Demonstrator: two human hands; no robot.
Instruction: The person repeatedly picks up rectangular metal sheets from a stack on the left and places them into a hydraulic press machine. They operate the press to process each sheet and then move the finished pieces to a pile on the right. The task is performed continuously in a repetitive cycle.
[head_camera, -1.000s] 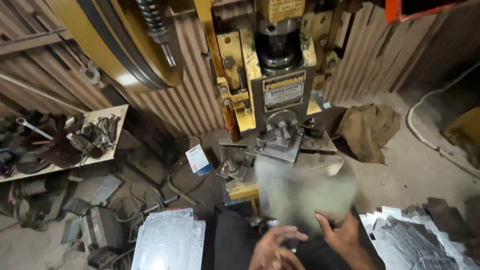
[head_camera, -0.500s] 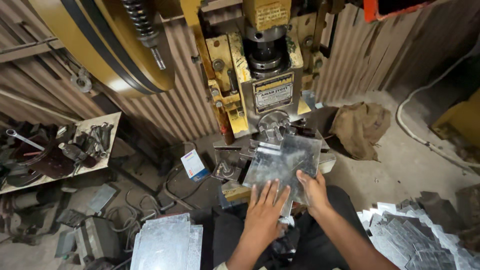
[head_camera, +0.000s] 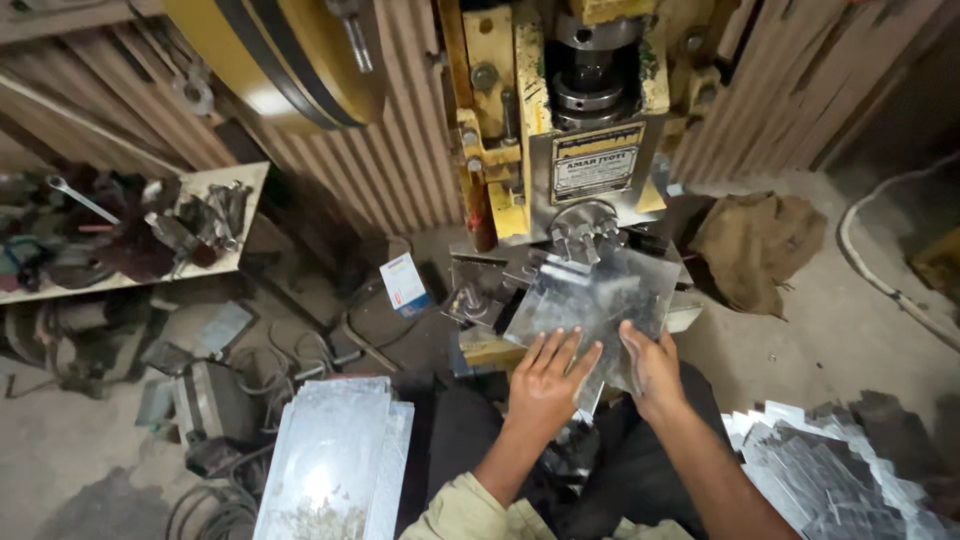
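From the head view, your left hand (head_camera: 545, 385) lies flat with fingers spread on the near edge of the metal sheet (head_camera: 598, 300), and your right hand (head_camera: 652, 368) grips its near right corner, fingers closed on it. The sheet sits under the yellow press (head_camera: 560, 120) at twelve o'clock. A stack of sheets (head_camera: 335, 465) lies at eight o'clock, cut pieces (head_camera: 840, 475) at four o'clock.

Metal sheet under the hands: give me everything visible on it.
The metal sheet is a thin, flat, roughly square piece of shiny grey metal with dull smudged reflections. It lies tilted on the bed of the yellow press, its far edge under the ram. The left hand rests flat on its near edge; the right hand grips its near right corner.
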